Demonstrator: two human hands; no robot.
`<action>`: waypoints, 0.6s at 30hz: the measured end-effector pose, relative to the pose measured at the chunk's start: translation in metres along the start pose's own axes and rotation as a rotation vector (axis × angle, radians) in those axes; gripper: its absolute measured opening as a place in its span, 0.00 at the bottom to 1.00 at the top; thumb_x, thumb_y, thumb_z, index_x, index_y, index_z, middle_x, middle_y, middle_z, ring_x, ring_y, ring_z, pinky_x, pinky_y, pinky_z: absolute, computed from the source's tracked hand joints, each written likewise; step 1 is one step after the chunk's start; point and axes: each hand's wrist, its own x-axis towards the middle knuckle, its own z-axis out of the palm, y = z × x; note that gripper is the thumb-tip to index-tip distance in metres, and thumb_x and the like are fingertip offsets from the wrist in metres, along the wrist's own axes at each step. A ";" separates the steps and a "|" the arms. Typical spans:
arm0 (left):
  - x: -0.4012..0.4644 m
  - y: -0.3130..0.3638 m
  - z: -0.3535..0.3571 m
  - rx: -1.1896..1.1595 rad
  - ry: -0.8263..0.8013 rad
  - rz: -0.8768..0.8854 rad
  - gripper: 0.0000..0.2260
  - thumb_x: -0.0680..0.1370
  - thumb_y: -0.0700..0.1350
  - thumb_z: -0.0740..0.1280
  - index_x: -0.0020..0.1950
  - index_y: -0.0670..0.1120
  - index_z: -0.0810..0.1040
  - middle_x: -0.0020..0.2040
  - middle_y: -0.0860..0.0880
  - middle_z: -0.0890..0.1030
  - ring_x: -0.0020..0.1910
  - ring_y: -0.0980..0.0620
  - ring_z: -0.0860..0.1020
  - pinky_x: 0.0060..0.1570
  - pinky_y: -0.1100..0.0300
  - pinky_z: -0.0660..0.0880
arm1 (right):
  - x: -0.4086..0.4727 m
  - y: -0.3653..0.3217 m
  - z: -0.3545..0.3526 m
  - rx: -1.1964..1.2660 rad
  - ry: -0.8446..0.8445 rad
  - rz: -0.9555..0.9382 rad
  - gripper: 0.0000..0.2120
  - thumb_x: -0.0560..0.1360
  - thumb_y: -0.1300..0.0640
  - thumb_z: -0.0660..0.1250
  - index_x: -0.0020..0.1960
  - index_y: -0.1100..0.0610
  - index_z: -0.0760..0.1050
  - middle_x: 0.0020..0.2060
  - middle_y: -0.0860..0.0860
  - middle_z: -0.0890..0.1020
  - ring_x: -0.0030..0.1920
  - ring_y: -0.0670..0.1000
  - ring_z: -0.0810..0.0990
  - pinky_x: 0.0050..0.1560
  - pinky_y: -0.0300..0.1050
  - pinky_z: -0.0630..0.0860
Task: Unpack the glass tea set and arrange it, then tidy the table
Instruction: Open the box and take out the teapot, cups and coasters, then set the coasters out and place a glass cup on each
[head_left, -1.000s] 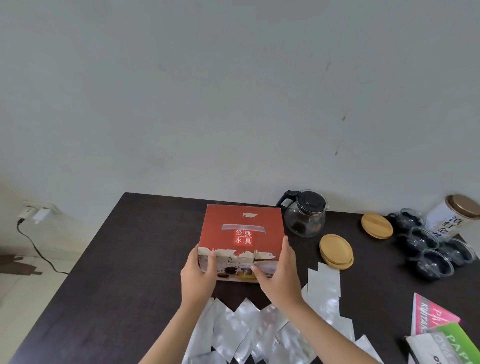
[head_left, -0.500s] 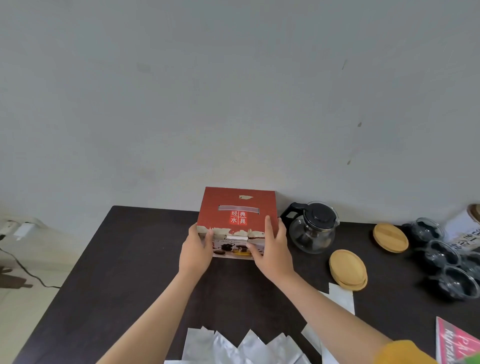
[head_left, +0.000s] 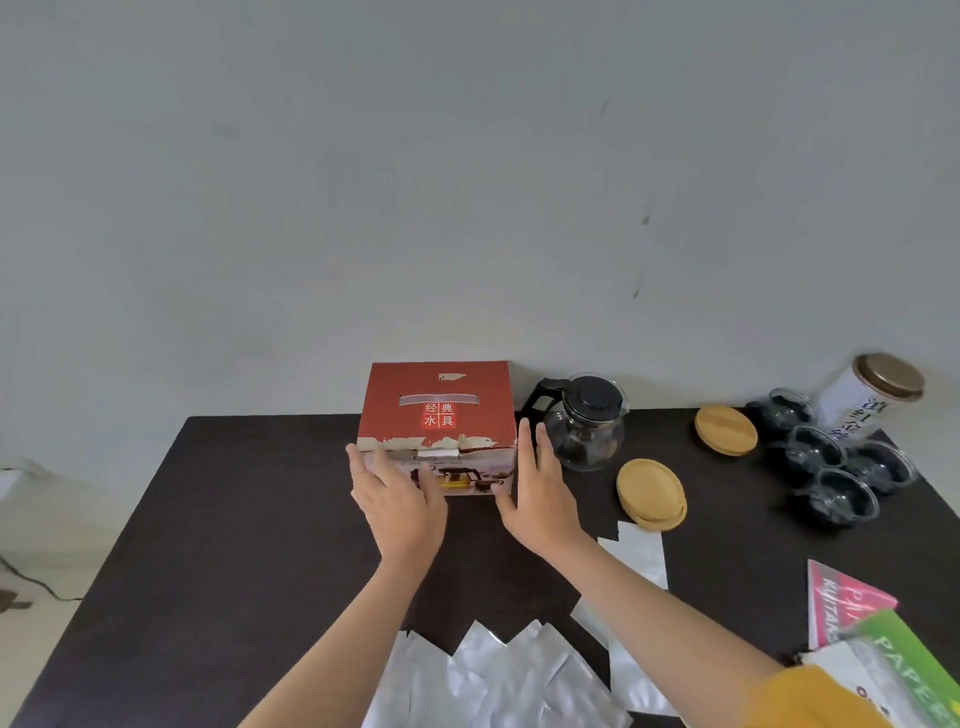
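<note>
In front of me rises a plain, pale grey-green wall (head_left: 467, 182), matte and evenly lit by soft daylight, with a few small dark marks (head_left: 644, 220) on its right half. My dark brown tabletop (head_left: 249, 519) is pushed up against it, its far edge meeting the wall. Down to my left I see a light floor (head_left: 47, 587) and a black cable (head_left: 31, 584) trailing across it.

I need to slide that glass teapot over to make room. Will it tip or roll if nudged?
The glass teapot stands upright on a broad rounded body, so it probably slides rather than tips. Its side handle likely stops any rolling. Being thin glass beside the red box, it seems fragile, so push gently.
</note>
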 end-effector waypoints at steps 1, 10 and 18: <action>-0.013 0.001 0.007 0.017 0.001 0.087 0.26 0.75 0.44 0.68 0.70 0.38 0.62 0.74 0.36 0.58 0.73 0.36 0.58 0.67 0.42 0.62 | -0.008 0.008 -0.002 -0.007 -0.003 0.002 0.38 0.78 0.48 0.64 0.79 0.55 0.45 0.78 0.57 0.50 0.76 0.57 0.57 0.65 0.48 0.72; -0.091 0.012 0.080 0.282 -0.470 0.281 0.21 0.79 0.51 0.59 0.70 0.44 0.68 0.71 0.45 0.67 0.70 0.45 0.65 0.70 0.50 0.61 | -0.045 0.101 -0.031 0.005 0.000 0.245 0.28 0.78 0.51 0.64 0.74 0.58 0.61 0.73 0.57 0.61 0.74 0.56 0.60 0.66 0.48 0.68; -0.081 0.010 0.091 0.538 -0.401 0.122 0.40 0.74 0.63 0.48 0.74 0.34 0.58 0.75 0.31 0.55 0.75 0.33 0.53 0.66 0.34 0.58 | -0.013 0.112 -0.049 -0.061 -0.034 0.433 0.43 0.71 0.40 0.70 0.76 0.57 0.54 0.75 0.59 0.56 0.74 0.61 0.56 0.73 0.53 0.60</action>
